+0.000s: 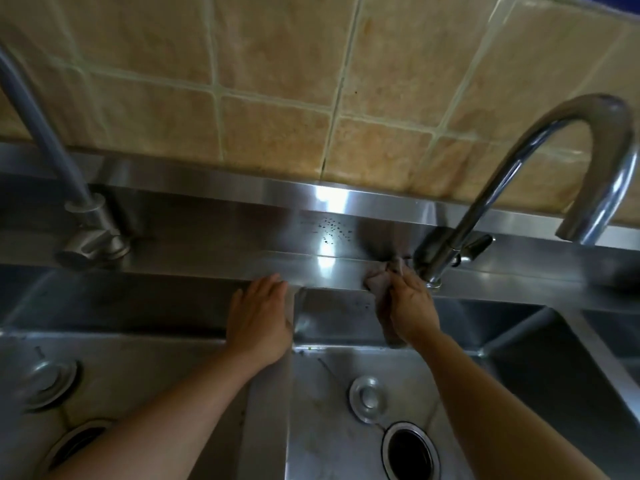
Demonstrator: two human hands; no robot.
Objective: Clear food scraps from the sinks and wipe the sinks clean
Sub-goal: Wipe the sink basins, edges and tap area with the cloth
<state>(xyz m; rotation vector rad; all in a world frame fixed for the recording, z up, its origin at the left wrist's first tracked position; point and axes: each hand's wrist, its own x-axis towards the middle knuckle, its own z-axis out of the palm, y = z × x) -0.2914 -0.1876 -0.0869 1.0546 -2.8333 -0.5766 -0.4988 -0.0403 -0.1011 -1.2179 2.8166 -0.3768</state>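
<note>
Head view: a person is wiping the steel ledge behind two sinks.

The right hand [412,308] is gripping a grey-brown cloth [379,282], fingers curled round it, pressing it onto the back ledge [207,268] just beside the base of the chrome faucet [485,188]; the cloth's tail is hanging below the hand over the middle sink [329,427]. The left hand [259,320] is lying flat, fingers straight, on the divider [268,410] between the left sink [138,368] and the middle one. A drain plug [369,398] is lying beside the open drain [410,452].
</note>
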